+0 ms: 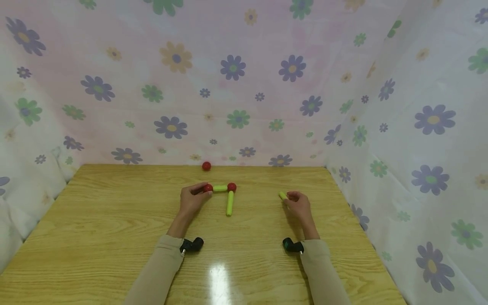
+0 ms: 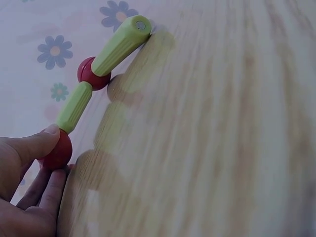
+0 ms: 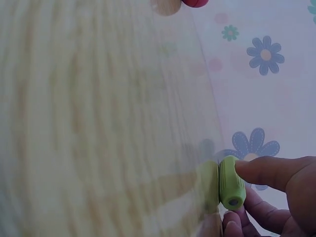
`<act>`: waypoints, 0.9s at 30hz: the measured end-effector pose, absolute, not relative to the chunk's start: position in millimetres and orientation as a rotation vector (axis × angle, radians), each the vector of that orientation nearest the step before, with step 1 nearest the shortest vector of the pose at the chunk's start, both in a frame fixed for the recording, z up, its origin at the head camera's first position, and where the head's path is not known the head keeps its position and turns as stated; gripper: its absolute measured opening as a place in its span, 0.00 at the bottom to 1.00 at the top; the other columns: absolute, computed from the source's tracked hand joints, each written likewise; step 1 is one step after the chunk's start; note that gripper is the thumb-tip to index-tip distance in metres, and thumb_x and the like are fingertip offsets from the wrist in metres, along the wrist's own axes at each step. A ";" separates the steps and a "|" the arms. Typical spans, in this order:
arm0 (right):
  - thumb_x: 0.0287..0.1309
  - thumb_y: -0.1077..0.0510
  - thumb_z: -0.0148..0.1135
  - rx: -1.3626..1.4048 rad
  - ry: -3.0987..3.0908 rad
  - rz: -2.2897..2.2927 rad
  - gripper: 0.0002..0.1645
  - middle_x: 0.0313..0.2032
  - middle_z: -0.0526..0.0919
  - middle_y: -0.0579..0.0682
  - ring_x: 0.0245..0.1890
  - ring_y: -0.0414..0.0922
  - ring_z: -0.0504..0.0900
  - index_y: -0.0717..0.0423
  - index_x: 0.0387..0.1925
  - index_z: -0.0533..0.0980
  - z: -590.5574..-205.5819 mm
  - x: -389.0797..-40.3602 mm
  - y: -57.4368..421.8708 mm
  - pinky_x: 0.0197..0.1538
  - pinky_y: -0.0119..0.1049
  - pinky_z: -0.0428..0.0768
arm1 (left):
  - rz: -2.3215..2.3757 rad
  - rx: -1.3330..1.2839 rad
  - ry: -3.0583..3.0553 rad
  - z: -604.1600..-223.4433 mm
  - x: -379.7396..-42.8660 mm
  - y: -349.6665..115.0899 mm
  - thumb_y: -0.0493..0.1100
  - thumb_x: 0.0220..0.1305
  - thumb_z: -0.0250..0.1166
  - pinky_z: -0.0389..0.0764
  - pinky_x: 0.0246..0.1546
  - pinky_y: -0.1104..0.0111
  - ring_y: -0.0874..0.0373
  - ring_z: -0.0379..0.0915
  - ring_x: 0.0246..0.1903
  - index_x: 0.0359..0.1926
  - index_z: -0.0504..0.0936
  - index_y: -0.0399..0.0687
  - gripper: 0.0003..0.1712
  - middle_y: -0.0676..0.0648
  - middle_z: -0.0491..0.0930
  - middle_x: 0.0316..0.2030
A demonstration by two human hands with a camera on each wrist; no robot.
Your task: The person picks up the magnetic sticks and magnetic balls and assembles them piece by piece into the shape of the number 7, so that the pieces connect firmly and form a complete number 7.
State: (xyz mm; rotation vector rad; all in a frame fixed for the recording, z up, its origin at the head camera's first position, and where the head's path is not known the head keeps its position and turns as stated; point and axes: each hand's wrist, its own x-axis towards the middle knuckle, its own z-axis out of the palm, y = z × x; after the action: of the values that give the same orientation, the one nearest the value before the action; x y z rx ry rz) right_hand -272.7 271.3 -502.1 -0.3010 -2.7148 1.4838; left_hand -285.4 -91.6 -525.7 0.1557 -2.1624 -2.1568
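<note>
My left hand (image 1: 192, 201) pinches a red ball (image 2: 59, 151) between thumb and fingers, low over the table. From that ball a short green rod (image 1: 220, 188) runs right to a second red ball (image 1: 231, 187). A longer green rod (image 1: 230, 204) joins the second ball and points toward me; its free end shows a round metal disc in the left wrist view. Farther right, my right hand (image 1: 299, 206) grips a separate green rod (image 3: 231, 183) by thumb and fingers, close to the tabletop. A metal disc shows on its end too.
A loose red ball (image 1: 206, 166) lies at the back edge of the wooden table (image 1: 114, 220). Flower-patterned cloth (image 1: 206, 106) hangs behind the table and along both sides. Small black cameras (image 1: 292, 245) sit on both wrists.
</note>
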 end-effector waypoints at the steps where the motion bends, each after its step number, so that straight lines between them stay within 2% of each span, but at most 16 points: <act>1: 0.67 0.63 0.62 -0.304 -2.721 1.491 0.22 0.56 0.77 0.70 0.54 0.61 0.77 0.71 0.59 0.75 -502.8 -273.0 272.0 0.55 0.48 0.78 | -2.157 0.153 -2.161 -525.8 -285.6 -91.4 0.30 0.59 0.73 0.79 0.42 0.80 0.42 0.78 0.58 0.58 0.84 0.36 0.24 0.32 0.81 0.57; 5: 0.66 0.61 0.64 -0.294 -2.742 1.514 0.24 0.54 0.78 0.68 0.51 0.58 0.79 0.71 0.59 0.75 -505.1 -273.2 274.1 0.50 0.42 0.79 | -2.161 0.154 -2.153 -526.3 -286.1 -91.0 0.30 0.59 0.73 0.79 0.41 0.80 0.42 0.78 0.57 0.57 0.84 0.35 0.24 0.32 0.81 0.56; 17: 0.66 0.61 0.65 -0.266 -2.737 1.481 0.19 0.45 0.81 0.61 0.43 0.50 0.77 0.69 0.54 0.80 -509.1 -272.9 277.6 0.42 0.34 0.75 | -2.136 0.168 -2.171 -527.4 -285.4 -91.2 0.31 0.58 0.75 0.79 0.42 0.80 0.44 0.78 0.58 0.57 0.85 0.37 0.24 0.33 0.81 0.57; 27: 0.70 0.61 0.61 -0.154 -2.755 1.409 0.18 0.42 0.82 0.62 0.38 0.47 0.75 0.71 0.53 0.79 -512.4 -272.3 270.4 0.39 0.33 0.72 | -2.115 0.182 -2.188 -527.3 -285.3 -92.4 0.33 0.59 0.74 0.80 0.46 0.76 0.45 0.79 0.57 0.57 0.84 0.37 0.24 0.34 0.82 0.57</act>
State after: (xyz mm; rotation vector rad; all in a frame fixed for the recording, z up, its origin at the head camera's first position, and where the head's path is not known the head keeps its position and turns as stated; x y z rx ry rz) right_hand -272.3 270.4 -512.4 -0.1542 -2.7548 1.4086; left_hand -285.3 -92.4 -527.3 0.1820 -2.1884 -2.1151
